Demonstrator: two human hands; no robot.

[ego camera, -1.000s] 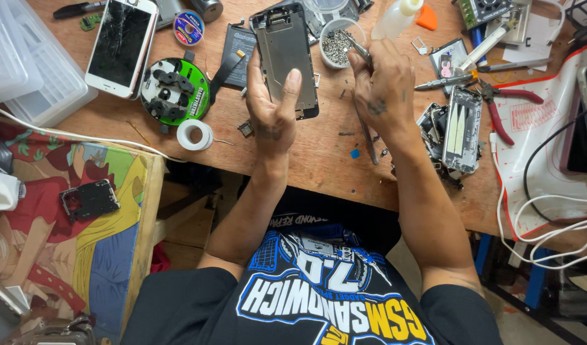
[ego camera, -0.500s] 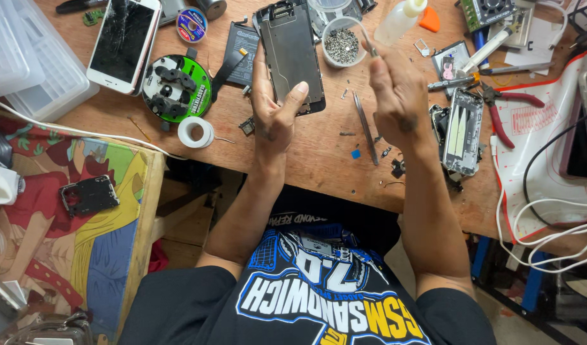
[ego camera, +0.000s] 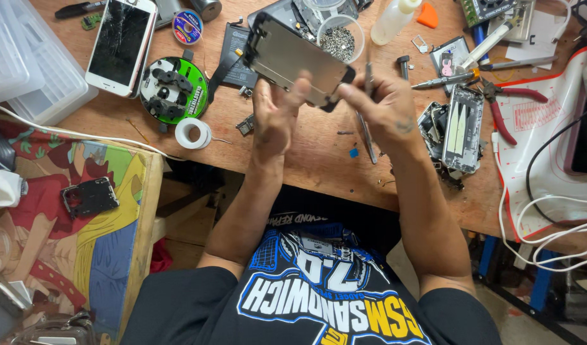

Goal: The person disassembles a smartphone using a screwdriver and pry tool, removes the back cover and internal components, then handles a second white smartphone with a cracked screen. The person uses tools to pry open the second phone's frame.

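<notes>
Worn wooden desk (ego camera: 319, 160) in even light, cartoon-painted side table (ego camera: 82, 211) just left of it, blue metal legs (ego camera: 536, 281) under its right end

- Phone screen panel (ego camera: 298, 59) tipped from near upright, 1 second ago, to slanting across the view, pale metal back now facing up and long side running from upper left to lower right.
- Left hand (ego camera: 275, 115) shifted from cupping the panel's lower end to gripping its near edge, fingers spread under it.
- Right hand (ego camera: 384, 110) brought in from over the bench to meet the panel's lower right corner, fingertips touching it.
- Tweezers (ego camera: 368, 76) now pinched upright in the right hand, apparently lifted off the wood since half a second ago, though blurred there.
</notes>
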